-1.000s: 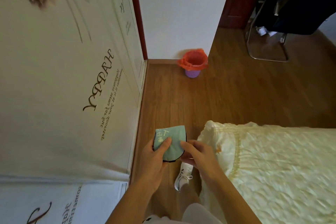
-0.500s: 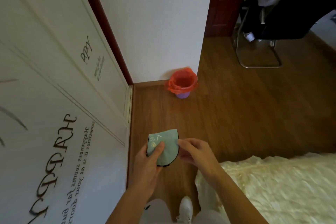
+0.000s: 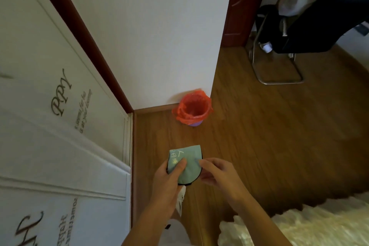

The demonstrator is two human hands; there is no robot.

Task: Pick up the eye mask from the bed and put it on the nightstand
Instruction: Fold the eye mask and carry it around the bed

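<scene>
The eye mask (image 3: pixel 188 163) is mint green with a black edge and pale printed marks, folded in half. I hold it out in front of me above the wooden floor. My left hand (image 3: pixel 169 179) grips its left side, thumb pressed on the front. My right hand (image 3: pixel 219 173) pinches its right edge with the fingertips. The bed (image 3: pixel 299 223), covered in a cream quilt, fills the bottom right corner. No nightstand is in view.
A white wardrobe (image 3: pixel 60 126) with printed lettering runs along the left. A small purple bin with a red bag (image 3: pixel 192 111) stands against the white wall ahead. A metal-framed chair (image 3: pixel 279 50) draped with dark clothes stands at the back right near a dark red door frame.
The view has swung up and away from the bed, which now shows only in the corner. Both hands have kept hold of the folded mask, and the bin looks closer.
</scene>
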